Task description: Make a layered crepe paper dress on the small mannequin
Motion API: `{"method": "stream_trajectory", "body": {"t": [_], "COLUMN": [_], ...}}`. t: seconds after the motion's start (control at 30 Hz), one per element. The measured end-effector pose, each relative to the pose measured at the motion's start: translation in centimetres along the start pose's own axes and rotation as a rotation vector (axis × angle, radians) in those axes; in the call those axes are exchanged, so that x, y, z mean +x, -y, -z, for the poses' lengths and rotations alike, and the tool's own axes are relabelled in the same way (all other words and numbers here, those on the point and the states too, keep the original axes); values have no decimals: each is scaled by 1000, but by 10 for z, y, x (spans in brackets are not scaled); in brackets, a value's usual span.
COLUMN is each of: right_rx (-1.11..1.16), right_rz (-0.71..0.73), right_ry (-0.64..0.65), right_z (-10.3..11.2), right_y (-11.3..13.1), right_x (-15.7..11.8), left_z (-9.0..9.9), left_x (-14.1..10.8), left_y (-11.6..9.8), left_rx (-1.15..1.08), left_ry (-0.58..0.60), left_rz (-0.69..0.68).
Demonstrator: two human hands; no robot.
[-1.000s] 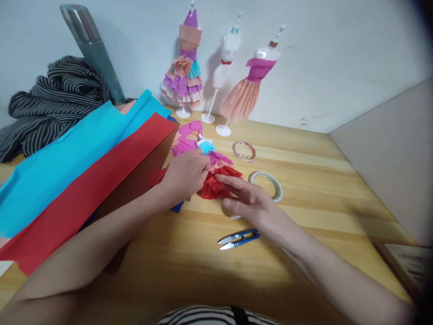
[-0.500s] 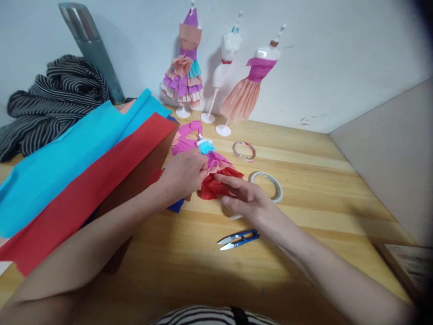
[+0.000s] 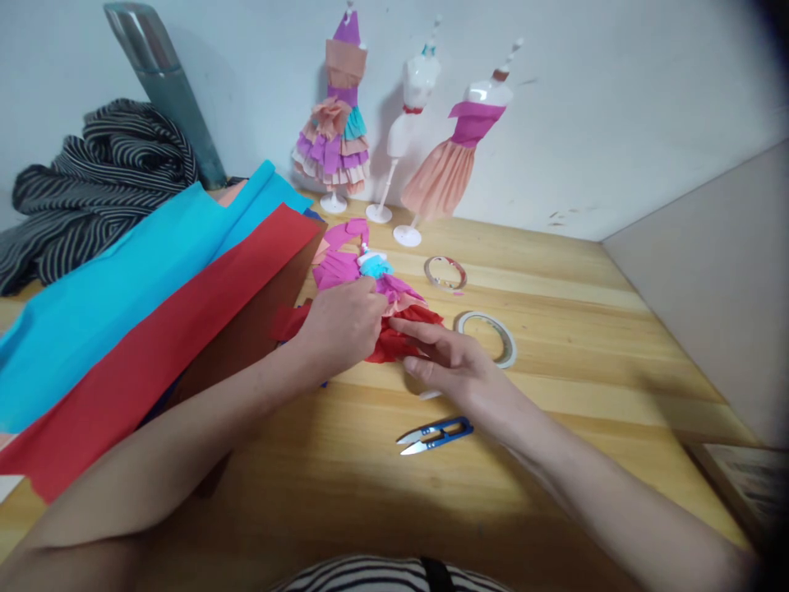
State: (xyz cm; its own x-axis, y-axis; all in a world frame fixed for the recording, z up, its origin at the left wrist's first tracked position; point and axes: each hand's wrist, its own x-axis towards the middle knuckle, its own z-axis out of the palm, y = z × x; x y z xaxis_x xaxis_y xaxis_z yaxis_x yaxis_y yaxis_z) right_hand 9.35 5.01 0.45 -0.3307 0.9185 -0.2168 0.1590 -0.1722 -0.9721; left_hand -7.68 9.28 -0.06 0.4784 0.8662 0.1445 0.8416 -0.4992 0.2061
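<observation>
A small mannequin lies on the table with a turquoise paper top (image 3: 376,266) and a layered skirt of magenta, peach and red crepe paper (image 3: 407,319). My left hand (image 3: 346,322) is closed at the skirt's left side; its fingertips are mostly hidden behind the knuckles. Over the red layer, my right hand (image 3: 453,353) rests with fingers stretched out and thumb apart, fingertips touching the paper. Blue-handled thread snips (image 3: 435,436) lie below the right hand. Beside its knuckles is a white roll of tape (image 3: 506,345).
Three mannequin stands line the wall: a ruffled dress (image 3: 333,156), a mostly bare form (image 3: 403,136), a magenta-and-peach dress (image 3: 444,177). Turquoise paper (image 3: 117,288) and red paper (image 3: 166,337) cover the left side, near a striped cloth (image 3: 104,173) and a flask (image 3: 176,107). Another tape roll (image 3: 459,275) lies behind.
My left hand has shifted slightly right and down along the skirt, covering more of the red paper and the dark blue piece beneath. The right hand stays in place.
</observation>
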Motion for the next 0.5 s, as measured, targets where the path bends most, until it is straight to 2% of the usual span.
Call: {"method": "stream_trajectory", "body": {"t": [0.27, 0.5], "right_rx": [-73, -109], "right_rz": [-7, -5], "right_ry": [0, -51], "right_z": [0, 1], "right_y": [0, -4], "right_x": [1, 3], "left_z": [6, 4], "left_x": [1, 1], "left_y": [0, 1], "left_rx": [52, 92], "left_ry": [66, 13], "left_rz": [2, -2]}}
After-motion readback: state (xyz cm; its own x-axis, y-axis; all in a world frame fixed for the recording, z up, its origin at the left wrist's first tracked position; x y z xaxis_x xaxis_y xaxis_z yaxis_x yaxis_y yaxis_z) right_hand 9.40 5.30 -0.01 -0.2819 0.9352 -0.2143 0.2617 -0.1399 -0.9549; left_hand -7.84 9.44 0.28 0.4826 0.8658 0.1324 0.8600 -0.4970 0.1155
